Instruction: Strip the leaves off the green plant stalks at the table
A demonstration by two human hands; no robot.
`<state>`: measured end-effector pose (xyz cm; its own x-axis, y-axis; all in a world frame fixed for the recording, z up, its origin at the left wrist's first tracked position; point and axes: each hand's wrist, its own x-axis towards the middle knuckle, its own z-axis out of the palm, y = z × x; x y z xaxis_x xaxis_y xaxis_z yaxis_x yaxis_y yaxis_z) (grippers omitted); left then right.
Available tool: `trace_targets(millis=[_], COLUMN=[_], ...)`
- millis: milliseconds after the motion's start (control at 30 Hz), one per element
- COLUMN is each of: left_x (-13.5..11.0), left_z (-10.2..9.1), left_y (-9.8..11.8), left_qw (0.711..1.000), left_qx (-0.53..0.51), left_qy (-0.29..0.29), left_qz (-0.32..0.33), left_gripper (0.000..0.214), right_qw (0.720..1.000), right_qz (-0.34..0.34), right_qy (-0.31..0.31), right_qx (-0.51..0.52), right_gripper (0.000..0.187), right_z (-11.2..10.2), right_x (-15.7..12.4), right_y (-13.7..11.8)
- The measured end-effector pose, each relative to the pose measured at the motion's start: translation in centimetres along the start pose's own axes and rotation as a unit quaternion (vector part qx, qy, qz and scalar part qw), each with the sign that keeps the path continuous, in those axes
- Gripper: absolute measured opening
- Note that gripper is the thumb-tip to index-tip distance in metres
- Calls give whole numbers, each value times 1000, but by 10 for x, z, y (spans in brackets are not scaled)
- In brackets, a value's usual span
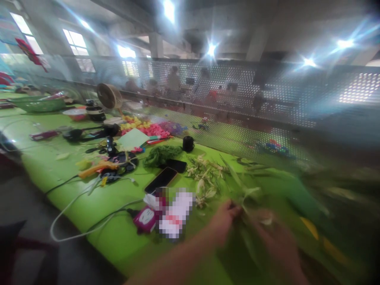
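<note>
My left hand (223, 221) is closed in a pinch on a thin green leaf strip (246, 198) over the bright green table (118, 237). My right hand (276, 241) is smeared by motion just to its right, low over more green leaves; its fingers cannot be made out. A small heap of pale leaf trimmings (206, 178) lies just beyond my hands.
Two dark phones (162, 179) lie by a green yarn bundle (162, 154) and a black cup (188, 143). White cables (77, 213), scissors and an orange tool (95, 169) sit left. Pink and yellow pieces (148, 127), a fan (109, 96), a perforated screen behind; people sit beyond.
</note>
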<state>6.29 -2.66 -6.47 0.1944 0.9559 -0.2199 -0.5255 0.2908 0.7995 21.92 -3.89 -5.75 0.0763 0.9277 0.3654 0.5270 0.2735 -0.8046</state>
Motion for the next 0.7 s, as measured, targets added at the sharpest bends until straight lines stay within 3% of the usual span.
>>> trace_targets(millis=[100,200,333,433,533,600,700], left_x=[-3,-1,6,4,-2,-5,-5], left_z=[1,0,-6,-6,-4,-3,-5], left_y=[7,6,3,5,5,2,-2], left_qw=[999,1000,987,957,925,904,886], left_qx=[-51,-22,151,263,335,374,398], left_qy=[5,-7,-1,-22,-44,-46,-29], left_qz=[-18,-21,61,124,174,204,235], left_gripper=[29,25,11,6,9,11,12], right_qw=[975,947,964,992,998,997,1000], right_qz=[-159,-216,-164,-48,55,70,20], right_qy=[-101,-149,-119,-59,-36,-26,2], right_qx=[-116,-186,-171,-96,-18,2,-20], right_gripper=[15,24,26,22,26,24,17], right_z=[-2,-3,-5,-8,-11,-11,-9], right_x=[3,5,4,6,9,10,6], right_y=[11,19,16,5,-9,-16,-22])
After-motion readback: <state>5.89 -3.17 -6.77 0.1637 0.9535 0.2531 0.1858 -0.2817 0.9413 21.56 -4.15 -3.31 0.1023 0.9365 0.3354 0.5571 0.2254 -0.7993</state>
